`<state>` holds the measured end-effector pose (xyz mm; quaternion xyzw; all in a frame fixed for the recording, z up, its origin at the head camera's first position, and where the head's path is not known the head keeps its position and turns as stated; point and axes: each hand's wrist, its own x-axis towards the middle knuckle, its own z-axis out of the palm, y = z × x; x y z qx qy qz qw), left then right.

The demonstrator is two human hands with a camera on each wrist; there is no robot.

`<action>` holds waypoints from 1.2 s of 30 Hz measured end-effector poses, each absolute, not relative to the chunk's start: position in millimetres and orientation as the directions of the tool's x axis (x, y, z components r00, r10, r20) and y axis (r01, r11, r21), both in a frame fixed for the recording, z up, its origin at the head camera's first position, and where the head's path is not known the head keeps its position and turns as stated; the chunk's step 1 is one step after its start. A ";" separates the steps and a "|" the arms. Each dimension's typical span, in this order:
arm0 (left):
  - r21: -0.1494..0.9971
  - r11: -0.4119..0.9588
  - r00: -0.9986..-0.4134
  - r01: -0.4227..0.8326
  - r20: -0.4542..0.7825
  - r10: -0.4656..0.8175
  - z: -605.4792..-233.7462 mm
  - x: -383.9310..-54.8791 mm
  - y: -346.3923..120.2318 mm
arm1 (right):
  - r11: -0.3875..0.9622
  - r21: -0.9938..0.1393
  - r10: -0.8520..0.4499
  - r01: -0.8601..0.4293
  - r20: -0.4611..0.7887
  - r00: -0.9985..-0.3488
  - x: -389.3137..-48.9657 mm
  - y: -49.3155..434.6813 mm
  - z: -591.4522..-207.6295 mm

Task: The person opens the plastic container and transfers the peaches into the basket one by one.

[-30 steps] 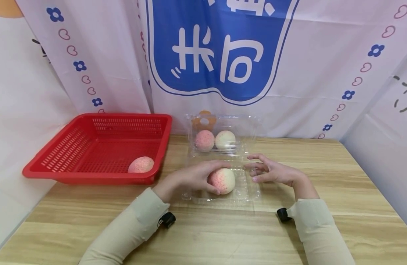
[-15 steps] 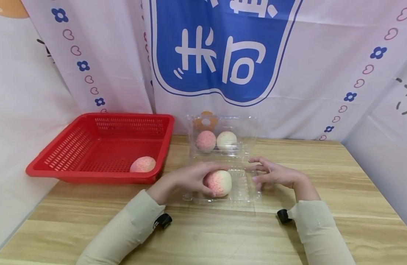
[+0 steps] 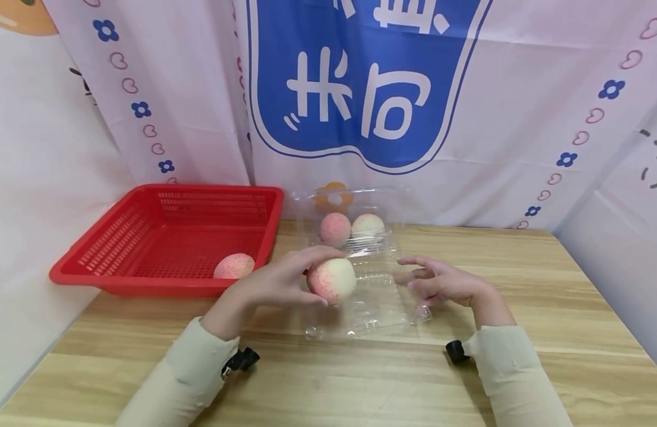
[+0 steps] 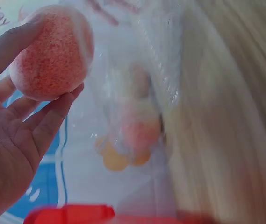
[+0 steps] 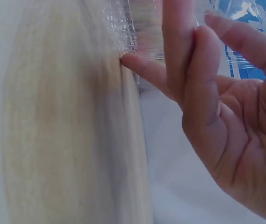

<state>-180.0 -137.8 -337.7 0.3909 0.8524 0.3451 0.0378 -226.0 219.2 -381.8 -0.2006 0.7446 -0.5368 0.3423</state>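
The left hand (image 3: 269, 284) cupped a peach bun (image 3: 331, 280), likely soft and light, best held around its sides. The right hand (image 3: 440, 283), fingers loosely spread, touched the flimsy clear box (image 3: 378, 308) on the counter (image 3: 360, 379)

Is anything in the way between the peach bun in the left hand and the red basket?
Nothing visible blocks it. The left hand holds the peach bun in the air, above the clear box. The red basket lies to its left, open on top, with one bun in its near right corner.

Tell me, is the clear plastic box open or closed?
Open. The clear plastic box's lid stands up at the back, with two peach buns showing at it; the left hand holds another peach bun above the tray.
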 end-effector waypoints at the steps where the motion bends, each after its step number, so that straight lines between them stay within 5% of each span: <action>1: 0.613 0.456 -0.697 0.645 0.227 0.680 -335.5 -178.1 -142.7 | 0.341 -0.938 -0.663 0.070 -0.293 -0.689 -225.5 218.9 -381.0; 8: 0.575 0.496 -0.739 0.651 0.330 0.588 -323.3 -167.4 -175.0 | 0.348 -0.936 -0.652 0.054 -0.283 -0.704 -223.7 217.5 -379.1; 21: 0.643 0.570 -0.845 0.512 0.260 0.467 -309.3 -164.2 -212.0 | 0.343 -0.939 -0.595 0.011 -0.226 -0.771 -221.1 213.4 -372.3; 36: 0.623 0.638 -0.890 0.453 0.274 0.365 -301.8 -167.7 -239.7 | 0.349 -0.934 -0.559 -0.075 -0.143 -0.817 -207.9 244.6 -368.5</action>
